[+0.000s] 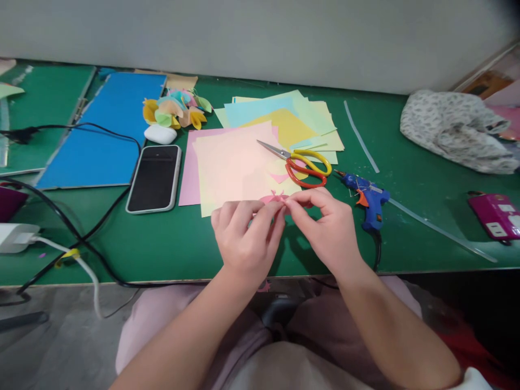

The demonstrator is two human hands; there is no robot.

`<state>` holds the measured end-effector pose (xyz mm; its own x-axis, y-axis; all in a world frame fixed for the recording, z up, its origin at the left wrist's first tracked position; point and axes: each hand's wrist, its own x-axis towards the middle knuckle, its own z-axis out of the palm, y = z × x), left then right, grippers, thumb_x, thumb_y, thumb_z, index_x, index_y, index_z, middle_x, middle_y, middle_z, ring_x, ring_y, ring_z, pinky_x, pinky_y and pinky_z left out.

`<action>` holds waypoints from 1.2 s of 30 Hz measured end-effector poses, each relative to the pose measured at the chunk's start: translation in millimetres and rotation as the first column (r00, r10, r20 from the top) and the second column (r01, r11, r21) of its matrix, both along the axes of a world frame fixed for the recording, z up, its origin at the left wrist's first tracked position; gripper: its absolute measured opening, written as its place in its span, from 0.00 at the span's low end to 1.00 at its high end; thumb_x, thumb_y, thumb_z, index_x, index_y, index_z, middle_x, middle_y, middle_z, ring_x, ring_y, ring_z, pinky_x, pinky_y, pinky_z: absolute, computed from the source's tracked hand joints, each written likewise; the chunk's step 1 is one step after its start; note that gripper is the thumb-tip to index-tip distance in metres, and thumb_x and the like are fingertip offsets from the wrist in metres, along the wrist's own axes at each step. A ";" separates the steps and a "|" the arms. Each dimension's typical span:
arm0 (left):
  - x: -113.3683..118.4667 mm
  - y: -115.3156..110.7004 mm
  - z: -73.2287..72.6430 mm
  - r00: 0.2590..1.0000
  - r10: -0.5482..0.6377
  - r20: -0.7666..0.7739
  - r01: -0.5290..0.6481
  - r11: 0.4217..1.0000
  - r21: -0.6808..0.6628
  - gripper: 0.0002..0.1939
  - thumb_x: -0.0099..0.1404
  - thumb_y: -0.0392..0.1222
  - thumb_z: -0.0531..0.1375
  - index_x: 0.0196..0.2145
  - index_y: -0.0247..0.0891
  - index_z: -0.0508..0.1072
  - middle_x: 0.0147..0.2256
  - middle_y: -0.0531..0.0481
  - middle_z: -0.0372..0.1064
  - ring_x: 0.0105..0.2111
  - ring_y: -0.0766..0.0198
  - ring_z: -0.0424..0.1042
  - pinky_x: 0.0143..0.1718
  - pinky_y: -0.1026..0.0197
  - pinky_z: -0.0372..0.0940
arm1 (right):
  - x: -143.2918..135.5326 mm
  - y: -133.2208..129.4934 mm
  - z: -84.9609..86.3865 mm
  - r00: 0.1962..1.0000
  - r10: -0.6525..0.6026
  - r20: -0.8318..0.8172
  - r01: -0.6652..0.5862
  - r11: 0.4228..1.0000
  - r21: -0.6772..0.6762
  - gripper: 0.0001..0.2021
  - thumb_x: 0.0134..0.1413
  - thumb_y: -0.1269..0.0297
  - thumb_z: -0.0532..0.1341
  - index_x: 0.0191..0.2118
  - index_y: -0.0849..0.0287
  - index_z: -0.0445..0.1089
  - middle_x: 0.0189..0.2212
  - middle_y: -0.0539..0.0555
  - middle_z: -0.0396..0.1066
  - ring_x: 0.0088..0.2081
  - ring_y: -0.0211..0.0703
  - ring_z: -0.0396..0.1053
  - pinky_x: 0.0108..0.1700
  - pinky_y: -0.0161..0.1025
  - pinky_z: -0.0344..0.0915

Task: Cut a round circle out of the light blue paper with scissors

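Paper (268, 199), pink and small, sits pinched between fingertips of left hand (247, 235) and right hand (330, 225), where light, even pressure should prevent tearing.

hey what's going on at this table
A person is pinching a small pink paper piece between the fingertips of the left hand and right hand, just above the near side of the green table. Beyond the hands, the scissors lie partly on colored sheets. A glue gun lies to the right, and a phone to the left.
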<state>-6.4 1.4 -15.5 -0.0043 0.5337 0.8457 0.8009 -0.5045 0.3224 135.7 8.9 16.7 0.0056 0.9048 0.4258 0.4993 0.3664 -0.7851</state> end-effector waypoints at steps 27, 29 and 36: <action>2.9 0.4 0.8 0.999 0.001 0.043 -0.001 1.000 -0.012 0.03 0.64 0.33 0.66 0.35 0.39 0.78 0.26 0.54 0.72 0.28 0.62 0.63 0.32 0.54 0.54 | -2.3 -4.1 2.9 0.999 0.002 -0.035 -0.002 1.000 0.013 0.09 0.58 0.73 0.65 0.27 0.54 0.76 0.27 0.49 0.80 0.33 0.45 0.74 0.40 0.43 0.72; 3.2 0.3 1.0 0.999 0.002 0.045 -0.001 1.000 -0.016 0.04 0.64 0.33 0.66 0.35 0.40 0.78 0.26 0.54 0.72 0.28 0.62 0.63 0.32 0.54 0.54 | -3.2 -4.6 3.4 1.000 0.001 -0.018 0.000 1.000 0.030 0.09 0.58 0.73 0.64 0.28 0.54 0.76 0.27 0.49 0.80 0.34 0.45 0.75 0.40 0.42 0.73; 3.0 0.0 1.6 0.999 0.003 0.042 -0.003 1.000 -0.001 0.05 0.63 0.32 0.66 0.36 0.40 0.78 0.27 0.54 0.73 0.28 0.62 0.63 0.32 0.54 0.54 | -4.9 -5.3 3.2 1.000 -0.011 0.012 0.010 0.999 0.048 0.09 0.59 0.74 0.65 0.29 0.55 0.76 0.27 0.50 0.80 0.34 0.45 0.76 0.41 0.42 0.73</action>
<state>-3.3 1.4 -13.9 -0.0415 0.5347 0.8440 0.7884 -0.5013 0.3564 130.8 3.6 19.9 0.0095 0.8831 0.4690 0.5131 0.3983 -0.7604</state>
